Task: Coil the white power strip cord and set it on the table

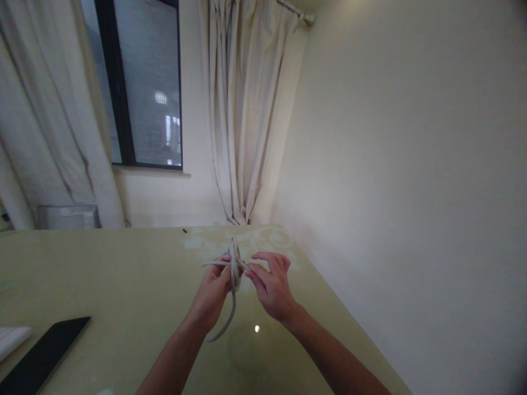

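Observation:
A pale cord (234, 269) is bunched into loops between both hands, above a green glossy table (123, 274). My left hand (212, 293) is closed round the bundle from below, with a loose loop of the cord hanging beneath the wrist. My right hand (272, 282) pinches a strand at the bundle's right side with thumb and forefinger, the other fingers curled above. One short end sticks out to the left.
A black flat device (43, 354) lies at the table's near left, beside a white object (12, 337) at the edge. Cream curtains (242, 109) and a dark window (144, 82) stand behind the table. A bare wall runs along the right.

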`<state>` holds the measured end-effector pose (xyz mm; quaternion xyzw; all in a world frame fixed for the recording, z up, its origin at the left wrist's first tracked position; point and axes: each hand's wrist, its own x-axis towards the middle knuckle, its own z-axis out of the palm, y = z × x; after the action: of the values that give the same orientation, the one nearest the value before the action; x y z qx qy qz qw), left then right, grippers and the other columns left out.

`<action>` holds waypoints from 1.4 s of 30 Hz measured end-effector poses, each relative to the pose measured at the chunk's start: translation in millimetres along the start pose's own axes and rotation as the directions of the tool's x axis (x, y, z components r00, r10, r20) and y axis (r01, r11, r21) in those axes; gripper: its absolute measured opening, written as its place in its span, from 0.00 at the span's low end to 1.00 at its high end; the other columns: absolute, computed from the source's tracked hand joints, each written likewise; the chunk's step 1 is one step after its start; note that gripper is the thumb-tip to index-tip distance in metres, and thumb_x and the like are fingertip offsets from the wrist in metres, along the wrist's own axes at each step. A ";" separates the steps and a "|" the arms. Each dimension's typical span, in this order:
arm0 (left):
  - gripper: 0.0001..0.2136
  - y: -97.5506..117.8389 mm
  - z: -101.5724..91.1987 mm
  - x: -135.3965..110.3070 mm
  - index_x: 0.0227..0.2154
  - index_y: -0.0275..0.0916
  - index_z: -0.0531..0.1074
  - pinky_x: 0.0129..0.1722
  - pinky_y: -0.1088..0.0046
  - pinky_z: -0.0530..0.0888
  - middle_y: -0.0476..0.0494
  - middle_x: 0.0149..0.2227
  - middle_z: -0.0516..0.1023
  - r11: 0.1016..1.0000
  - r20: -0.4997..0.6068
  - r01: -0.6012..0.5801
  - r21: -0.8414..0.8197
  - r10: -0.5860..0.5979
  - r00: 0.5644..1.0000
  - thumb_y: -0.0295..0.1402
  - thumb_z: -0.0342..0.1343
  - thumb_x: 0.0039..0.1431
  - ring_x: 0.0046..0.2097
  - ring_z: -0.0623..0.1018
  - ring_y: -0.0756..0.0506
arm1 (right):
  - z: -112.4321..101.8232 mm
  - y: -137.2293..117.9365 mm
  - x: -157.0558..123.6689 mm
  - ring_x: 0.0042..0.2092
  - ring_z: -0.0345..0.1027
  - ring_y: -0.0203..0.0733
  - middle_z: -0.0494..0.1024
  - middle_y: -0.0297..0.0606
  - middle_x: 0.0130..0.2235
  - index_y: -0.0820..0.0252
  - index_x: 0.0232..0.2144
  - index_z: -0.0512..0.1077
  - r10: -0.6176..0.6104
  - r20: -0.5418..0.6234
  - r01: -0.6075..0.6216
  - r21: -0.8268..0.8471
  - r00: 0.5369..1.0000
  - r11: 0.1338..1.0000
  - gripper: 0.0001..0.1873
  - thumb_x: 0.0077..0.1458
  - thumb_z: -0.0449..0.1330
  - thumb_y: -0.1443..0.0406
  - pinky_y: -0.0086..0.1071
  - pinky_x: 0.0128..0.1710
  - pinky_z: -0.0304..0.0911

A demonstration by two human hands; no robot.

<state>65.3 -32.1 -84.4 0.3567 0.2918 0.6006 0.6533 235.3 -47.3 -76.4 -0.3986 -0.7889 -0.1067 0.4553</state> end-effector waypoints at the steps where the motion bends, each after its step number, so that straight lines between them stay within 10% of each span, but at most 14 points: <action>1: 0.20 -2.5 1.0 -1.4 0.38 0.39 0.79 0.40 0.72 0.76 0.43 0.40 0.84 0.999 0.007 0.023 0.025 -0.023 1.000 0.47 0.75 0.49 0.39 0.81 0.47 | -0.2 0.5 1.5 0.54 0.68 0.49 0.78 0.42 0.52 0.52 0.45 0.81 0.017 0.029 -0.018 0.032 0.999 0.999 0.09 0.70 0.60 0.62 0.47 0.57 0.52; 6: 0.24 -4.9 1.3 -5.2 0.44 0.39 0.78 0.44 0.65 0.76 0.37 0.46 0.83 0.995 0.133 0.089 0.039 -0.094 0.987 0.56 0.64 0.57 0.47 0.82 0.39 | -4.5 6.9 12.0 0.50 0.71 0.45 0.79 0.40 0.46 0.56 0.41 0.79 0.156 0.225 -0.219 0.291 0.962 0.932 0.11 0.71 0.57 0.62 0.40 0.54 0.58; 13: 0.15 6.5 -0.4 -12.3 0.44 0.40 0.78 0.52 0.65 0.72 0.39 0.48 0.83 0.945 0.276 -0.051 0.322 -0.042 0.960 0.32 0.68 0.53 0.50 0.81 0.40 | -7.8 18.3 21.7 0.34 0.67 0.38 0.74 0.33 0.32 0.58 0.33 0.72 0.207 0.466 -0.349 0.242 0.860 0.905 0.12 0.71 0.56 0.62 0.31 0.36 0.56; 23: 0.20 22.5 -4.4 -10.8 0.39 0.36 0.83 0.38 0.65 0.74 0.32 0.43 0.85 0.909 0.117 0.035 0.415 -0.092 0.989 0.41 0.76 0.43 0.44 0.82 0.35 | -6.8 33.2 17.9 0.36 0.72 0.39 0.79 0.32 0.34 0.56 0.56 0.66 0.186 0.437 -0.366 0.374 0.880 0.852 0.13 0.73 0.51 0.62 0.33 0.42 0.62; 32: 0.15 21.7 -8.5 -4.7 0.35 0.36 0.82 0.43 0.65 0.76 0.34 0.39 0.85 0.937 0.198 -0.035 0.346 -0.037 0.980 0.39 0.75 0.46 0.40 0.82 0.39 | -6.2 20.9 21.6 0.34 0.62 0.36 0.65 0.31 0.33 0.59 0.30 0.75 0.055 0.474 -0.206 0.273 0.879 0.940 0.18 0.64 0.66 0.52 0.30 0.36 0.56; 37: 0.10 37.5 -31.8 0.2 0.32 0.39 0.83 0.35 0.70 0.71 0.40 0.31 0.83 0.738 0.319 -0.222 0.637 0.009 0.948 0.41 0.68 0.57 0.35 0.79 0.40 | -11.8 24.7 23.8 0.35 0.61 0.36 0.64 0.31 0.32 0.60 0.26 0.72 0.002 0.553 -0.199 0.296 0.833 0.934 0.20 0.67 0.62 0.56 0.30 0.36 0.55; 42: 0.06 50.0 -59.2 14.5 0.34 0.45 0.85 0.41 0.66 0.70 0.40 0.34 0.84 0.496 0.102 -0.311 0.811 0.404 0.909 0.38 0.69 0.54 0.37 0.79 0.36 | -24.2 28.6 33.8 0.29 0.57 0.33 0.64 0.29 0.26 0.60 0.23 0.68 0.128 0.665 -0.538 0.458 0.736 0.708 0.27 0.65 0.60 0.46 0.29 0.30 0.53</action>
<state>-9.9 -9.7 -76.9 0.6368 0.4859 0.5385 0.2615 262.3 -23.3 -41.2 -0.3802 -0.7869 0.3785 0.3049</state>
